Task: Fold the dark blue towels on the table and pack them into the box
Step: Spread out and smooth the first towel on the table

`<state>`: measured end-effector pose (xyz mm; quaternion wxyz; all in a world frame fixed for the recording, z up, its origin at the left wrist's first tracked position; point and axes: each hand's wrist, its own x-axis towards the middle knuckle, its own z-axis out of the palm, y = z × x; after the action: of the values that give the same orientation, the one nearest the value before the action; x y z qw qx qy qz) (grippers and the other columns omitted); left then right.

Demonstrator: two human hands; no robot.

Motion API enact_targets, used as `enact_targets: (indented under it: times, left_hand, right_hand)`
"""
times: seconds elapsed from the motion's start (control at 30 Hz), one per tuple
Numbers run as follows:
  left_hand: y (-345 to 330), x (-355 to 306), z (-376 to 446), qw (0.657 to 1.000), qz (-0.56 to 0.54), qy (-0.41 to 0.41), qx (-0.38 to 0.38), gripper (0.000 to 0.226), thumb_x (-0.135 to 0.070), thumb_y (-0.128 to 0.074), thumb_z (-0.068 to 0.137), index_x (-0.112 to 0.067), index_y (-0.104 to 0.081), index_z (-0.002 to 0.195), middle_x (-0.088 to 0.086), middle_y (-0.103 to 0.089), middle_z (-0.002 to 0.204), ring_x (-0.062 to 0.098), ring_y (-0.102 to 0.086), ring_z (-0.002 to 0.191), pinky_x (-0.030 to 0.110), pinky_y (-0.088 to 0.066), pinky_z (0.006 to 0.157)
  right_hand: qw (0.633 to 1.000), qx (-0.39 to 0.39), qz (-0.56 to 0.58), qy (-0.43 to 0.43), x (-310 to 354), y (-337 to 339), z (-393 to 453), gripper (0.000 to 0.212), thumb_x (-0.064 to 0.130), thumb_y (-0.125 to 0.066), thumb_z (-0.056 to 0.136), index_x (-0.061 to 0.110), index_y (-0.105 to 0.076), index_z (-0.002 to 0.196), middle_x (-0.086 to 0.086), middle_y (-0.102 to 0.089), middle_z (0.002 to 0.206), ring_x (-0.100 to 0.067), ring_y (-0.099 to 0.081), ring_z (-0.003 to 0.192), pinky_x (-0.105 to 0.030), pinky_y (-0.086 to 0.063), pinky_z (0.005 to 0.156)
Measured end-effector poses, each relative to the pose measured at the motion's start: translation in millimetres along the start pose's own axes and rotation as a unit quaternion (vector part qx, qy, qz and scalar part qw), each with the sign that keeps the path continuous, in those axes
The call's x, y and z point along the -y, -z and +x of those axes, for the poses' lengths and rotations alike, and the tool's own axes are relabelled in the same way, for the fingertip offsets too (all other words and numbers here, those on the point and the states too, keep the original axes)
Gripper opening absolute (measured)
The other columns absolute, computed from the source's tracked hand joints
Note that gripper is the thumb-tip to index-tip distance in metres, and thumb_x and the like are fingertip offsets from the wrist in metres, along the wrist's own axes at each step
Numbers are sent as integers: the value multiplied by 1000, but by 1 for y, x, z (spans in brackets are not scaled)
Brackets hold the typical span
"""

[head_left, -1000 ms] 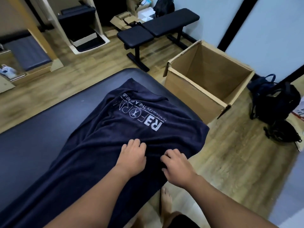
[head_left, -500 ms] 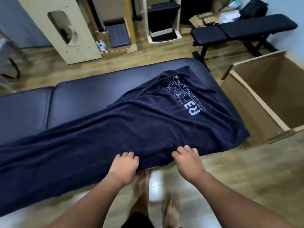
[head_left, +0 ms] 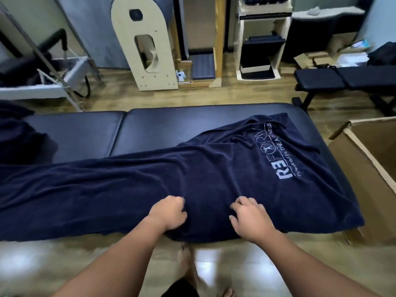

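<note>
Over the last second both hands have slid back from the middle of the dark blue towel [head_left: 192, 185] to its near edge, and the view has swung left, so the long run of cloth trailing off toward the left end of the table [head_left: 85, 133] now shows. The left hand [head_left: 168, 215] rests on the near hem with its fingers curled into the fabric — it appears to be bunching or pinching the cloth. The right hand [head_left: 249, 214], just beside it to the right, lies on the towel with fingers bent and spread; whether it has truly gripped the cloth I cannot tell. The towel lies spread lengthwise along the near side of the table, rumpled, its printed logo toward the right end and its near edge hanging slightly over the table's side. The cardboard box [head_left: 368, 168] stands open on the floor just beyond the table's right end, and nothing shows inside the part in view. A second dark heap [head_left: 19, 133] lies at the far left — likely another towel. I judge the first fold is only about to begin: the hands have found the hem, but the cloth is not yet lifted.
</note>
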<state>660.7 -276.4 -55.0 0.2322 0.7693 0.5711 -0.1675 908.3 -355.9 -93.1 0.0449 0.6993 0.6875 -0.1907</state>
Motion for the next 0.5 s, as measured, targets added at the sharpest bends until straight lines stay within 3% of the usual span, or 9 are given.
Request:
enact_targets:
  times: [0.17,0.37,0.5]
  left_hand:
    - [38,18,44,998,-40,7,-57,18,-29,-51,92,-21,-46,77,-6,-55,88,21,-56,83,33,-48,70]
    - [83,40,131,986,-62,-8,-155,18,-29,-47,97,-15,-57,92,5,-61,108,29,-57,104,40,-49,86]
    - [104,50,184,986,-56,0,-156,17,-19,-39,101,-15,-53,93,6,-63,101,31,-58,93,40,-47,79]
  right_hand:
    - [1000,2,10,-9,11,27,54,42,45,-48,99,29,-55,136,7,-44,144,-22,-44,130,-41,-40,105]
    - [999,-3,19,-29,30,65,138,44,45,-49,99,26,-54,139,6,-47,143,-23,-45,129,-43,-41,104]
    - [999,-17,25,-44,46,86,190,43,44,-51,99,25,-57,137,6,-51,139,-23,-46,128,-43,-42,101]
